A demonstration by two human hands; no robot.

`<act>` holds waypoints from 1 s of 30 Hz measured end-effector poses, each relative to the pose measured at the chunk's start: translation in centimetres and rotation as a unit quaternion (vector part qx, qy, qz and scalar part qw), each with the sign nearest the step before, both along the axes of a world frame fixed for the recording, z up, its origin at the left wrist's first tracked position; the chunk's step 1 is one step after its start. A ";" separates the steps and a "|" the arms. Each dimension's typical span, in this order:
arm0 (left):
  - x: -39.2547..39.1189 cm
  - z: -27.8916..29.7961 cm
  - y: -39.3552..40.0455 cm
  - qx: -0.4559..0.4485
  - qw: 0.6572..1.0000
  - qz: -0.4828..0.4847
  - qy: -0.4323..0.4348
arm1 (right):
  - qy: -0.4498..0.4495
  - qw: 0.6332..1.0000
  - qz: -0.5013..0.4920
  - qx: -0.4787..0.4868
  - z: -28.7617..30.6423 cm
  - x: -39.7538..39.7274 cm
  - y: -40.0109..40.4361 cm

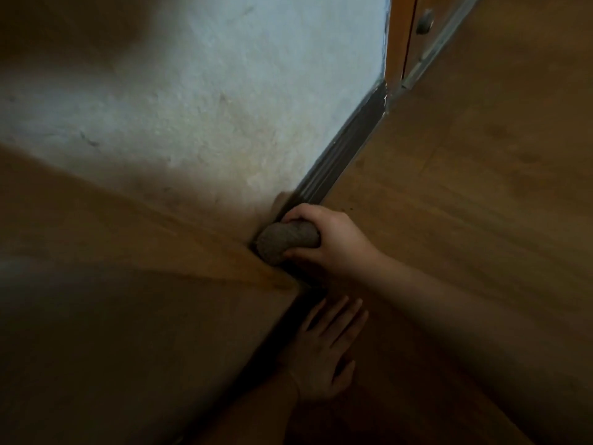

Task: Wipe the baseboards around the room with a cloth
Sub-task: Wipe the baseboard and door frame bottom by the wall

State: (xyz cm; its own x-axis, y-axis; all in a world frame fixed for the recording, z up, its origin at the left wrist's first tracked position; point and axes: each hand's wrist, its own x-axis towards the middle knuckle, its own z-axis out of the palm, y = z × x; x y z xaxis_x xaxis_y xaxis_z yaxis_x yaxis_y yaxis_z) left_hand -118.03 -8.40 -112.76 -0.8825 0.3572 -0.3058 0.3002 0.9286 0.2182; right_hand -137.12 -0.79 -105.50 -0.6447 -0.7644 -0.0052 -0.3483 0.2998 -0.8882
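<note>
Two hands in view: right hand (333,240) clenched round a bunched grey cloth (285,240), pressed against the dark baseboard (340,159) where a wooden panel (144,284) meets the wall (208,91). Left hand (324,351) released, fingers straight, flat on the wooden floor (465,187).

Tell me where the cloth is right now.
In the head view, centre frame: the bunched grey cloth is gripped by the right hand and pressed against the baseboard beside the wooden furniture.
</note>
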 end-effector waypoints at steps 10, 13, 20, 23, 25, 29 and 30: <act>0.1 0.1 -0.2 0.002 1.000 -0.002 0.012 | 0.017 0.995 -0.093 0.037 1.7 -5.0 0.7; 0.2 0.2 -0.1 -0.006 1.000 -0.005 0.001 | 0.030 0.989 -0.126 0.075 2.7 -8.9 2.1; 0.1 0.1 0.0 -0.031 1.000 -0.007 0.000 | 0.061 0.965 -0.193 0.165 4.9 -18.1 4.7; 0.0 0.1 0.0 -0.029 1.000 -0.008 0.006 | 0.080 0.964 -0.169 0.191 5.0 -19.5 4.8; 0.0 0.0 0.0 -0.032 0.999 -0.010 0.010 | 0.061 0.951 -0.245 0.176 4.7 -20.8 5.9; 0.1 -0.2 0.1 -0.024 1.000 -0.008 0.011 | -0.023 0.882 -0.457 0.117 4.1 -23.2 9.1; 0.2 -0.3 0.0 -0.022 1.000 -0.008 0.009 | -0.015 0.884 -0.454 0.108 3.9 -22.6 9.2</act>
State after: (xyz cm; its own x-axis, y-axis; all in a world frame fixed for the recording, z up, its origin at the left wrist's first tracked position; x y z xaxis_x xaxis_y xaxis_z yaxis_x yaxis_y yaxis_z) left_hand -117.88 -8.35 -113.08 -0.8822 0.3586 -0.3051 0.3195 0.9319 0.1715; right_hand -159.75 8.39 -101.60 -0.9892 0.0895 -0.1158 0.1464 0.6082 -0.7802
